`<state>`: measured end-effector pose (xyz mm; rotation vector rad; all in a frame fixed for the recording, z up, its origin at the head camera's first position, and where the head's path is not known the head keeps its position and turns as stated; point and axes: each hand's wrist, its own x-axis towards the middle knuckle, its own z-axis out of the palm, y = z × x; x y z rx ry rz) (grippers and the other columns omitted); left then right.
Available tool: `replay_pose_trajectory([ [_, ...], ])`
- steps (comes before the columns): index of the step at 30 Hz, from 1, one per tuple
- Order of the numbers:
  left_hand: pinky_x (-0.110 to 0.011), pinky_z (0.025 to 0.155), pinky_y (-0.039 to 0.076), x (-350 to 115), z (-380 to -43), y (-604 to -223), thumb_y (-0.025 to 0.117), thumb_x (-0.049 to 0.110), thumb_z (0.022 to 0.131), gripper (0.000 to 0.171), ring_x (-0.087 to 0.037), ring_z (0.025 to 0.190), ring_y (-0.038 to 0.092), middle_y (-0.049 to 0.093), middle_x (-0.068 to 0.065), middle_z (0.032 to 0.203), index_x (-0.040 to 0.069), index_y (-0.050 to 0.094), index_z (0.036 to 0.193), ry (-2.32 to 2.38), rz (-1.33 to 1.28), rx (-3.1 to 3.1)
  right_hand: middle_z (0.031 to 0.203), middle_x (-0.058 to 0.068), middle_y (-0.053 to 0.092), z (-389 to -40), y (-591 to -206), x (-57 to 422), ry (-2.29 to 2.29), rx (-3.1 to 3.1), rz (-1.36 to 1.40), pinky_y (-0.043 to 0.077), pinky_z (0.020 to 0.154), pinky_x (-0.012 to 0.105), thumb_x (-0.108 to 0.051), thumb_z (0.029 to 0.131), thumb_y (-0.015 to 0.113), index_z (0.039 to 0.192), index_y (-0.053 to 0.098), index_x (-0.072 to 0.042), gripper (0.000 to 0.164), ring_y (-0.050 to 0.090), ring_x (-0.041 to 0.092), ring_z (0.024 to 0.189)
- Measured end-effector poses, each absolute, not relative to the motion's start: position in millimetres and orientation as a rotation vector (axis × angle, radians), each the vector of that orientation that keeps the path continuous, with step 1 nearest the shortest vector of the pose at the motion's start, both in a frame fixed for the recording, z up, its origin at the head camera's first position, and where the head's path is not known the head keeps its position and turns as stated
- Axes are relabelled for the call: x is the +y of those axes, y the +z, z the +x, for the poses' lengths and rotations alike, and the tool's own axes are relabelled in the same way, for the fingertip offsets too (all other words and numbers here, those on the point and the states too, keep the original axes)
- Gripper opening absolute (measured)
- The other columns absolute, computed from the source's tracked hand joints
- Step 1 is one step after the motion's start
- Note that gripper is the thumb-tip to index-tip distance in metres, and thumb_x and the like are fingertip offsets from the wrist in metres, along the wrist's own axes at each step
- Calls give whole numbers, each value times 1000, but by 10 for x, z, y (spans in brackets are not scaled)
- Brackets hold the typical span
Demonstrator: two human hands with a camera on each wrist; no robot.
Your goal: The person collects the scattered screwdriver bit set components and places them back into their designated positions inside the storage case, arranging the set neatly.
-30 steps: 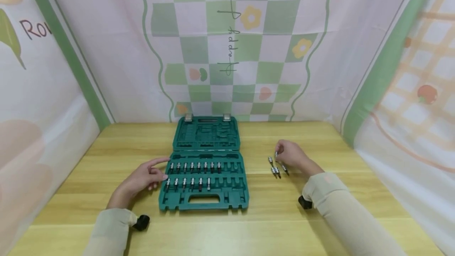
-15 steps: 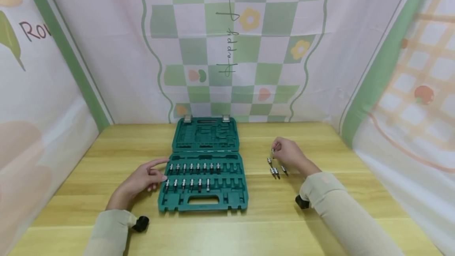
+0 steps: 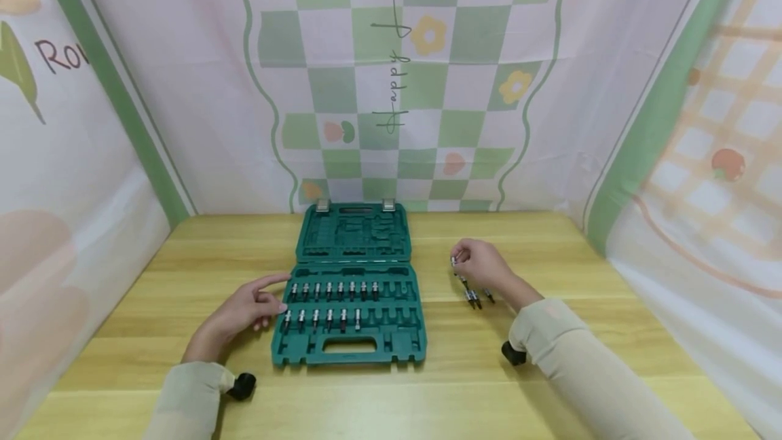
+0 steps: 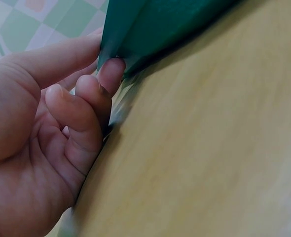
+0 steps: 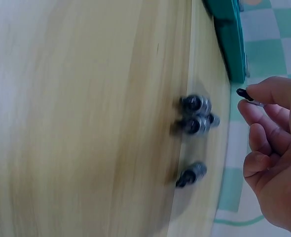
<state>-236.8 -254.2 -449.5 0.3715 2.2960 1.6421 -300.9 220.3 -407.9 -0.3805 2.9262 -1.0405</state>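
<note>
My right hand pinches a small bit socket between thumb and fingertips, above the table right of the case. In the right wrist view the dark tip of this bit socket pokes out past the thumb. Several loose bit sockets lie on the table just below that hand. A green socket case lies opened flat, with two rows of bit sockets in its lower half. Along the case's left edge, my left hand touches the side with extended index finger and thumb; its other fingers curl loosely.
The case's lid lies back toward the patterned curtain behind the table. Slots at the right of both rows hold no sockets. Wooden tabletop extends around the case.
My right hand has lifted the bit socket from beside the loose ones and moved left toward the case. My left hand keeps its place at the case's edge.
</note>
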Motion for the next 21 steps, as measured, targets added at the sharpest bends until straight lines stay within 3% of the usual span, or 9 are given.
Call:
replay_pose_trajectory([
  [21,-27,50,47,-2537,-2362,-4493,66,12,93,66,-17,57,52,66,-14,83,6,33,151,1646,375,2291,85,3,65,-2845,-4028,1852,-1226,2740,-514,52,71,34,-3,85,71,100,67,-1,15,61,19,81],
])
